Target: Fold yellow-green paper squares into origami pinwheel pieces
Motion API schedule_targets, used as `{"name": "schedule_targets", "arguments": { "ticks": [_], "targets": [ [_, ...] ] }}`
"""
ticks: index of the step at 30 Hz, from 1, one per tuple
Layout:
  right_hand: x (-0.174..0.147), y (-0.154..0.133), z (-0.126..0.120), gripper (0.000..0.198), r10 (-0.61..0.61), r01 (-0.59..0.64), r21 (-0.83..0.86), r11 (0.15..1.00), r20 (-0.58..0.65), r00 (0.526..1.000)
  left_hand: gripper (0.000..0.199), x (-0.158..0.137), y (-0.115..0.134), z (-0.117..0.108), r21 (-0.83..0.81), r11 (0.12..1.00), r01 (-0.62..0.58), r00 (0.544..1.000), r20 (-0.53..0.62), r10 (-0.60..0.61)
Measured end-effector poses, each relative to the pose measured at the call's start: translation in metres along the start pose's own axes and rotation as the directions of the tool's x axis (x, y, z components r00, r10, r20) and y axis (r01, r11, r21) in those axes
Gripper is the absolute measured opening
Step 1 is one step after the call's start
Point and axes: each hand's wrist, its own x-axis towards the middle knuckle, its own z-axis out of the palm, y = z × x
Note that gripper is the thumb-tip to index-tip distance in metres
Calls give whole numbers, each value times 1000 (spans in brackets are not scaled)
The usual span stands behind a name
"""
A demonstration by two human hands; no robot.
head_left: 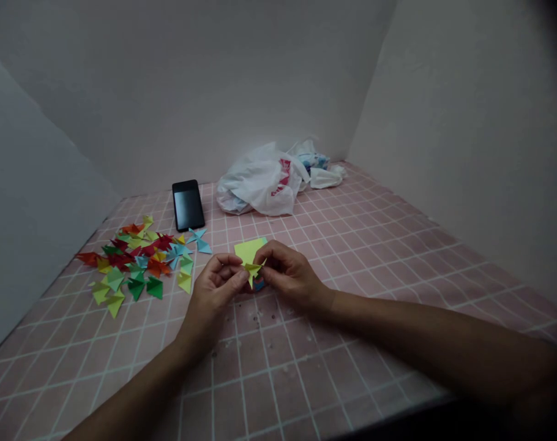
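Observation:
A small yellow origami crane point(251, 270) is pinched between both hands above the table. My left hand point(218, 285) grips its left side with thumb and forefinger. On the other side, the fingertips of my right hand point(290, 275) are closed on its right end. Directly behind and partly under the hands lies a stack of square origami paper point(248, 250), yellow on top with green and blue edges showing. The hands hide part of that stack. To the left of my left hand spreads a pile of folded paper cranes point(138, 260) in red, orange, yellow, green and light blue.
A black phone point(188, 205) lies behind the pile. Farther back, a crumpled white plastic bag point(264, 180) with red print rests near the wall, beside another bag and a white wrapper point(327, 177). A pink checked cloth point(374, 245) covers the table; walls stand at the back and both sides.

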Motion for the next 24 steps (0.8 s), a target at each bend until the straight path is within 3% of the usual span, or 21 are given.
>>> {"name": "schedule_targets", "arguments": {
  "ticks": [17,24],
  "targets": [
    [1,-1,-2,11,-93,91,-79,993,-16,996,34,2,-1,3,-68,997,35,999,-36,-37],
    [1,-1,-1,6,58,-58,1,998,-33,998,34,3,2,5,-55,998,-33,992,-120,26]
  ]
}}
